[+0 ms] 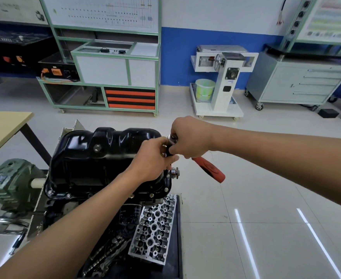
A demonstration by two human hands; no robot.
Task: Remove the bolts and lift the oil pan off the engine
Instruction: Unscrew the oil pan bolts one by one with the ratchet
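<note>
A glossy black oil pan [105, 154] sits upside-up on the engine block on a stand, with bolts [68, 195] along its near flange. My right hand [189, 136] grips a ratchet wrench near its head; its red and black handle [210, 168] sticks out to the lower right. My left hand [153, 158] curls round the ratchet's socket and extension just below the head, over the pan's right edge. The bolt under the socket is hidden by my hands.
A cylinder head [155, 228] and camshafts [107, 252] lie on the black tray below the engine. A green gearbox [6, 184] sits on the left, a wooden table [2, 129] behind it. Cabinets and a white cart [224, 81] line the far wall.
</note>
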